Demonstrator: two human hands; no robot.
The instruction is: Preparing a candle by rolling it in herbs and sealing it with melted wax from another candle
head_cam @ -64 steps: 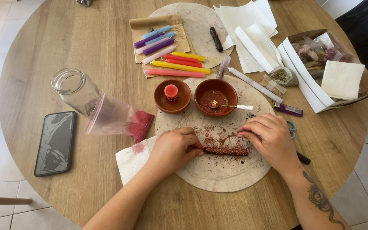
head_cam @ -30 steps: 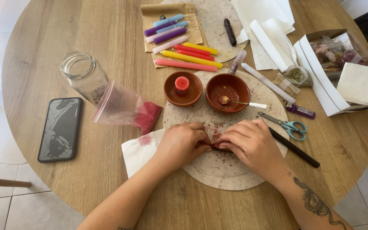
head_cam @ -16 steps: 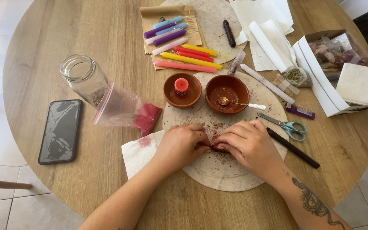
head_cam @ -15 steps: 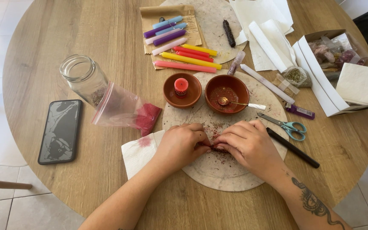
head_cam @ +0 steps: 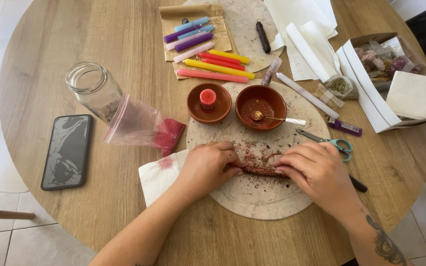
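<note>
Down on the round mat (head_cam: 252, 202), the left hand (head_cam: 207, 166) and right hand (head_cam: 316, 172) pinch a flake-coated candle (head_cam: 263, 170) at its ends. One clay bowl (head_cam: 261, 96) holds red powder and a spoon (head_cam: 272, 117), another (head_cam: 193, 106) a stubby candle (head_cam: 207, 99). Fingers hide the coated candle's tips.

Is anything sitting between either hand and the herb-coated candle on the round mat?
Nothing visible does. The left hand and the right hand each touch an end of the herb-coated candle, which lies on the round mat. The scissors lie beyond the right hand, clear of the candle.
</note>
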